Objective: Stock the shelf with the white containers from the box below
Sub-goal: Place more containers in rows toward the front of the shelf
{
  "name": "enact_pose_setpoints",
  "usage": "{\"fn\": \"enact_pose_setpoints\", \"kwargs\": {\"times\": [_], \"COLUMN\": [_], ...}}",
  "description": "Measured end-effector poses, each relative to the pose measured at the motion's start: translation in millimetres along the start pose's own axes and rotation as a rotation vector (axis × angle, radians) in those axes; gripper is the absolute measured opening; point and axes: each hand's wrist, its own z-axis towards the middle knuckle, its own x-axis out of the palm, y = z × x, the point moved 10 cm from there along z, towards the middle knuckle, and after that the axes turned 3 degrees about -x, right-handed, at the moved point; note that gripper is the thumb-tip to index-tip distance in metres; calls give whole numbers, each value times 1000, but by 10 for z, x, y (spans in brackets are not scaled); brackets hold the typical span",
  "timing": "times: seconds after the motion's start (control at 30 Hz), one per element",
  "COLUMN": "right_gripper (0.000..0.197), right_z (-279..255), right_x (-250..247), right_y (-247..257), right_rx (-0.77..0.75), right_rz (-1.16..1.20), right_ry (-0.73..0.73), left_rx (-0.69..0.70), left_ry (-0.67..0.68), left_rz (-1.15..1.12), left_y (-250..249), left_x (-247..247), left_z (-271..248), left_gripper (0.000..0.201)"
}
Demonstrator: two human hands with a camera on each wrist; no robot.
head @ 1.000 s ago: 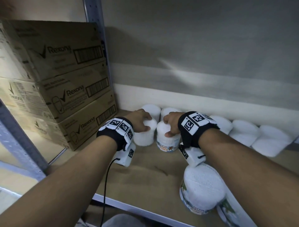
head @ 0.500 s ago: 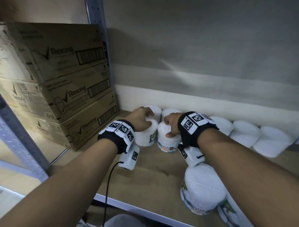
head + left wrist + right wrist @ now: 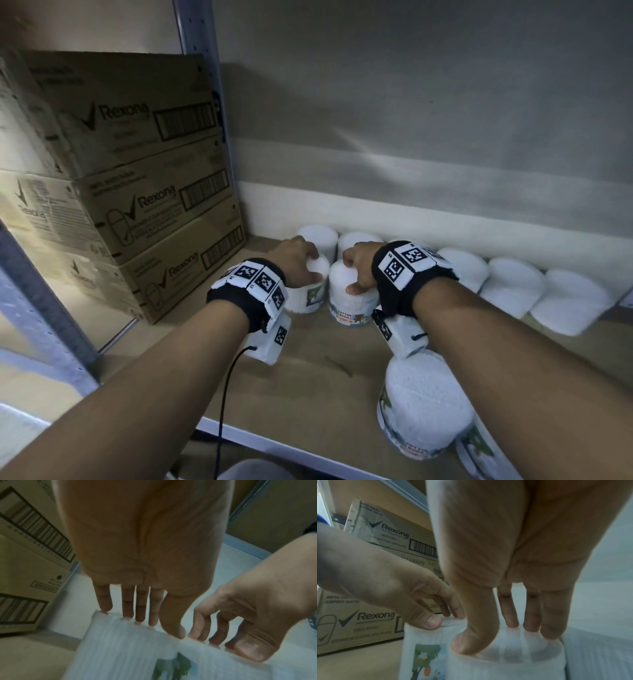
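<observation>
At the front edge of the brown wooden shelf (image 3: pixel 308 387), toward its right end, we see a white cylindrical tub of cotton buds (image 3: pixel 423 407) standing upright, with another like it just beside it, cut off by the picture's lower edge. Further in, near the middle of the shelf, two more white cotton-bud tubs stand side by side and touching, and each of our hands is on one. Our left hand (image 3: pixel 294 262) comes down over the top of the left tub (image 3: pixel 310 296), its fingers (image 3: pixel 127 601) bent down over the far rim and the thumb at the near rim, gripping it from above. Our right hand (image 3: pixel 359 265) holds the right tub (image 3: pixel 346 301) the same way, fingers (image 3: pixel 510 609) over the top and the thumb pressed on the near side just below the rim. Both tubs rest on the shelf. Behind them, along the shelf's back edge, a row of white tubs (image 3: pixel 513 284) runs against the pale wall toward the right end, the rightmost ones appearing tilted. At the left end stand three stacked brown cardboard Rexona cartons (image 3: pixel 137 192), beside the grey metal upright (image 3: pixel 202 68) of the rack.
</observation>
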Motion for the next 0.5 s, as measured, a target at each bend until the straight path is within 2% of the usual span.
{"fn": "enact_pose_setpoints", "kwargs": {"times": [0.13, 0.2, 0.27, 0.37, 0.43, 0.5], "right_gripper": [63, 62, 62, 62, 63, 63], "right_z": [-1, -4, -10, -2, -3, -5], "right_x": [-17, -19, -17, -8, -5, -6], "right_y": [9, 10, 11, 13, 19, 25], "right_rx": [-2, 2, 2, -3, -5, -8], "right_rz": [-2, -6, -11, -9, -11, -21], "right_ry": [-2, -2, -6, -19, -17, -12], "left_rx": [60, 73, 52, 29, -4, -51], "left_ry": [86, 150, 154, -43, -167, -167], "left_rz": [-5, -14, -66, -92, -53, 15], "left_y": [-40, -35, -15, -30, -15, 29], "left_x": [-16, -3, -11, -129, -166, -97], "left_z": [-70, -88, -72, -26, -8, 17], "left_gripper": [50, 56, 60, 47, 47, 54]}}
